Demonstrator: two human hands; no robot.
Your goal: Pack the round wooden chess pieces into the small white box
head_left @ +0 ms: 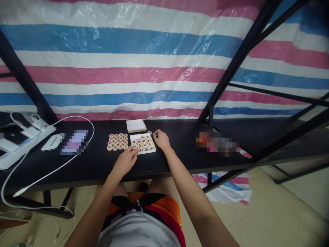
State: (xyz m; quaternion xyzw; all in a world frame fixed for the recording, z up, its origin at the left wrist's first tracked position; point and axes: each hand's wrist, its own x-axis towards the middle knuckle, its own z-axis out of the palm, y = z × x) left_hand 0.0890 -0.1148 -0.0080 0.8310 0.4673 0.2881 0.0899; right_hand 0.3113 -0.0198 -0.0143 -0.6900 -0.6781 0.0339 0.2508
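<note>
A shallow white box [154, 150] on the black table holds several round pieces with black characters. My left hand [126, 160] is at the box's near left corner, its fingers bent together; whatever they may hold is too small to make out. Just right of the box, my right hand [162, 140] has thumb and fingers closed on a round piece [155, 134]. Another loose piece [149, 132] lies beside it, behind the box. Left of the box, round pieces with red characters [117, 141] stand in neat rows.
Behind the box lies a white lid [136, 125]. On the left are a power strip [25, 140], a white pad [51, 142], a blurred phone-like item [75, 141] and a white cable [55, 174]. A pixelated object [217, 144] lies right. Black frame bars rise behind the table.
</note>
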